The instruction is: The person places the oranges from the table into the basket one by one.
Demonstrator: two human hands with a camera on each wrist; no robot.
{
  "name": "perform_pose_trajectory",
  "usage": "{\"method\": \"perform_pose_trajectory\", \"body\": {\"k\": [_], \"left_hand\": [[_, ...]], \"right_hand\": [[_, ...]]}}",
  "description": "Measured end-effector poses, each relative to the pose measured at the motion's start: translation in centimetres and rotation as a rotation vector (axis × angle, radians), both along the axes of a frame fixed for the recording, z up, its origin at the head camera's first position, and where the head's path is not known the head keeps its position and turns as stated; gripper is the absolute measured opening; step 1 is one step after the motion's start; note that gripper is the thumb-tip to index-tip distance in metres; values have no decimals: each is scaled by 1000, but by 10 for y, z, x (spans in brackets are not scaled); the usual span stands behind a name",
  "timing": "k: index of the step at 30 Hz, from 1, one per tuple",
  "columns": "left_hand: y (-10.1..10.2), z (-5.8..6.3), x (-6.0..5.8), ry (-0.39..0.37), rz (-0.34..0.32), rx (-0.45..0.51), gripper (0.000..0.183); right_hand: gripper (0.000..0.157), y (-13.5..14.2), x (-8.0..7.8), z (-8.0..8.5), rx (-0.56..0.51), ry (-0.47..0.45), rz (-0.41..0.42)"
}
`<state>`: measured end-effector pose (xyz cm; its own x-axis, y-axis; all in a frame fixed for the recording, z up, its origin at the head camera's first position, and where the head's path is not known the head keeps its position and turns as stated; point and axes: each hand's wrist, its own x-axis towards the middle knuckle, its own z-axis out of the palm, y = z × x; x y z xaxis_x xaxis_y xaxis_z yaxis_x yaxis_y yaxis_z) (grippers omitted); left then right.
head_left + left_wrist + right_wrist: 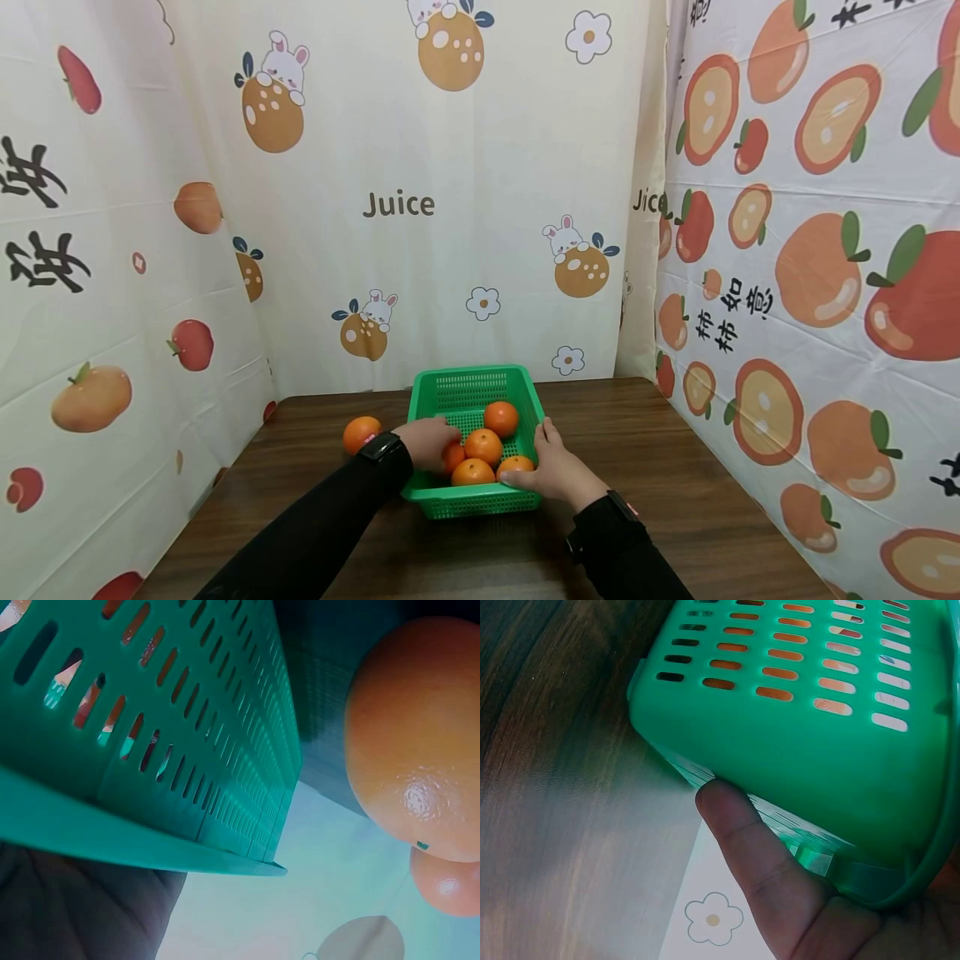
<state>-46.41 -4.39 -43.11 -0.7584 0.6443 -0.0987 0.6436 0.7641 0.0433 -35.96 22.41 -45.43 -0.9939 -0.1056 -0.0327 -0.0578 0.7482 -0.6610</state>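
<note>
Near the far edge of the tabletop, a basket is being supported. Inside it, five oranges are being held: one toward the back right, one in the middle, two along the front, and the leftmost being partly covered by the left hand, over the left rim. The front right corner is being gripped by the right hand. Left of the basket, another orange is being carried by the tabletop. Behind, a hanging cloth is being seen.

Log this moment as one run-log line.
left hand: inside green basket, at an orange, grip unclear; right hand: gripping basket's near right corner; basket: on table, holding oranges; loose orange: left of basket
</note>
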Motion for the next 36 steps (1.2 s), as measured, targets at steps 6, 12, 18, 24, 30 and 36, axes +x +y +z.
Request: {"method": "perform_pose_trajectory", "body": {"k": [6,12,18,24,30,36], "left_hand": [[-3,6,4,-11,15,14,48],[-6,15,12,4,19,40,49],[-12,15,16,22,8,80,52],[-20,14,19,26,4,136,52],[-31,7,25,52,-3,200,49],[-41,-2,34,111,20,242,47]], "right_hand": [[123,0,0,0,-2,2,2],[123,0,0,2,2,1,2],[122,1,-1,1,9,4,3],[122,0,0,0,-1,4,-1],[122,-1,1,1,10,5,-2],[123,0,1,1,14,-3,-5]]}}
